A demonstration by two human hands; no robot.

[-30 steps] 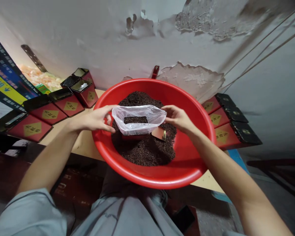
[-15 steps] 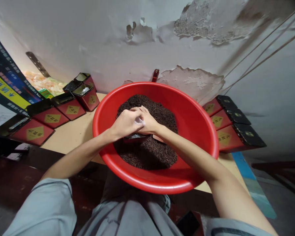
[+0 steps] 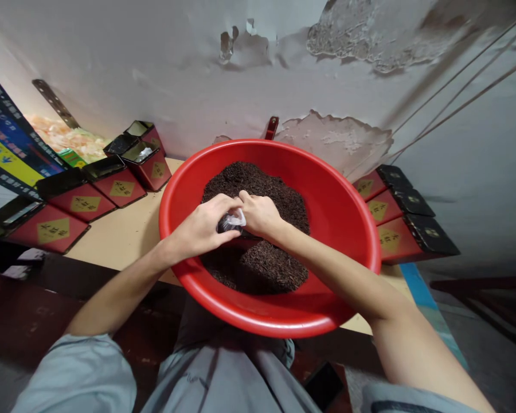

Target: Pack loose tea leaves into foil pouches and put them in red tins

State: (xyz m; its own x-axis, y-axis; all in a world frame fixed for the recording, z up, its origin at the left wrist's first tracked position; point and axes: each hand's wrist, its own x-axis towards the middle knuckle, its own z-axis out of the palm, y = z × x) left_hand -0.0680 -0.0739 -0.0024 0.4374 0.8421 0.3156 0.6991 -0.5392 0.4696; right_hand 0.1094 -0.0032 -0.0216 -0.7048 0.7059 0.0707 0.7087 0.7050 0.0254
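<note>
Over the dark loose tea leaves [image 3: 279,267] in a large red basin [image 3: 184,189], both hands meet at a small tin [image 3: 239,243], mostly covered by them. A clear plastic bag [image 3: 236,218] shows at the tin's mouth. My left hand [image 3: 200,228] curls round the tin's upper end, thumb on the near side and fingers over the far side. My right hand [image 3: 260,215] is closed beside it, its fingertips at the edge of the plastic bag. What lies under the right palm is hidden.
Several red-and-black tins [image 3: 86,202] with yellow diamond labels stand on the wooden table [image 3: 107,241] at the left, some without lids. Lidded tins [image 3: 398,238] stand at the right. A peeling wall [image 3: 176,74] rises behind the basin. A dark printed box [image 3: 8,143] is at far left.
My hands have come apart slightly: the left has shifted left and opened wider round the tin, showing more of the plastic bag. My right hand has closed more. The view has shifted slightly.
</note>
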